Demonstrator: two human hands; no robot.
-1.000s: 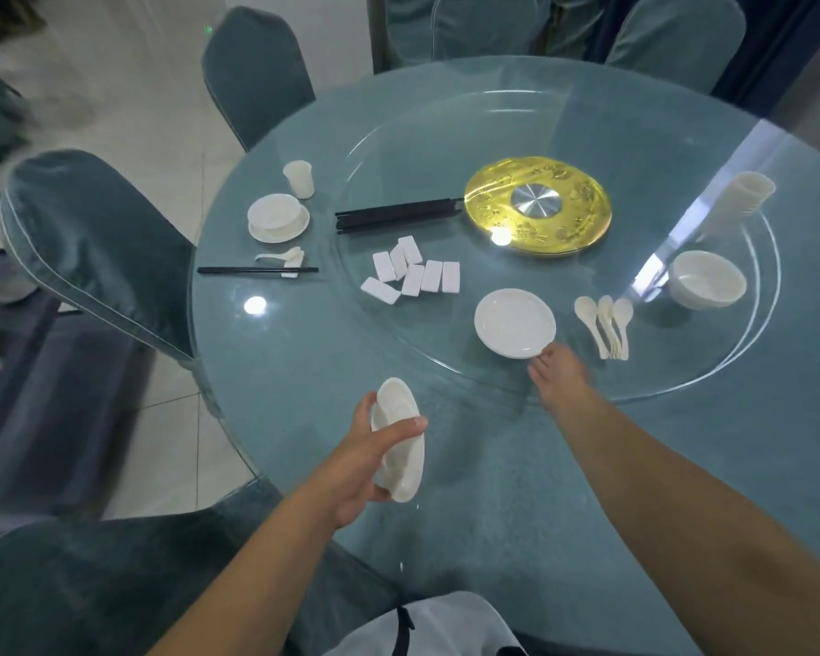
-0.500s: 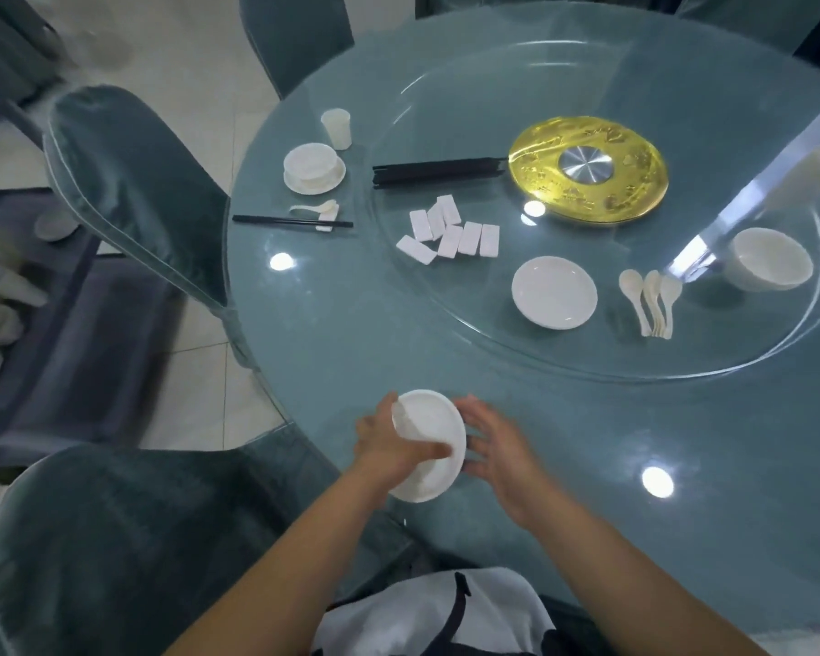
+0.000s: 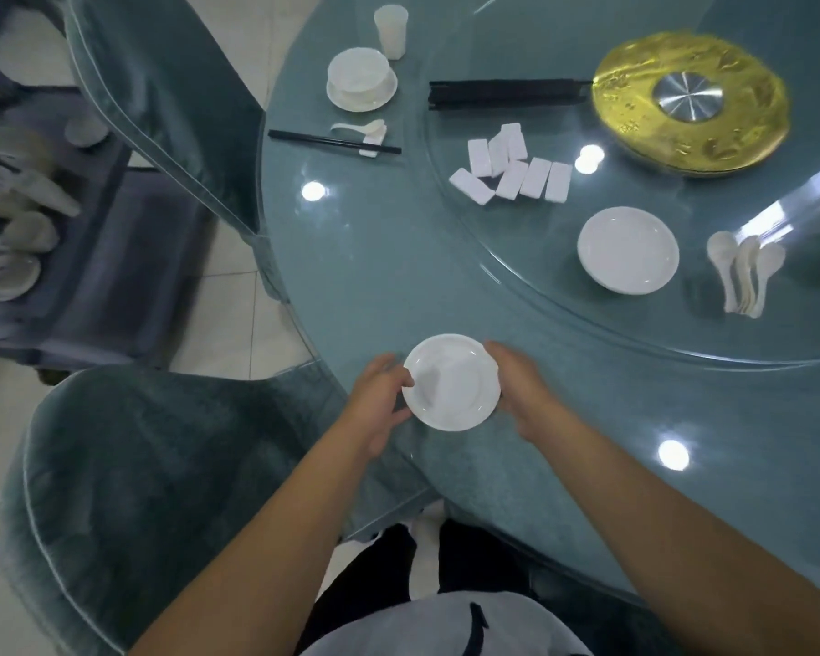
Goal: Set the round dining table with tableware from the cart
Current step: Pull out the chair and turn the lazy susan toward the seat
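Hands (image 3: 384, 402) and (image 3: 524, 388) cradle small white plate (image 3: 451, 382) by opposite rims at near counter (image 3: 375, 277) edge, fingers curled round it; glazed, rigid, likely slippery and breakable.

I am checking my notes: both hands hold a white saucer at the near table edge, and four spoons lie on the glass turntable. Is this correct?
Not quite. The head view shows three spoons, not four. The rest stands: left hand and right hand hold the saucer at the near edge.
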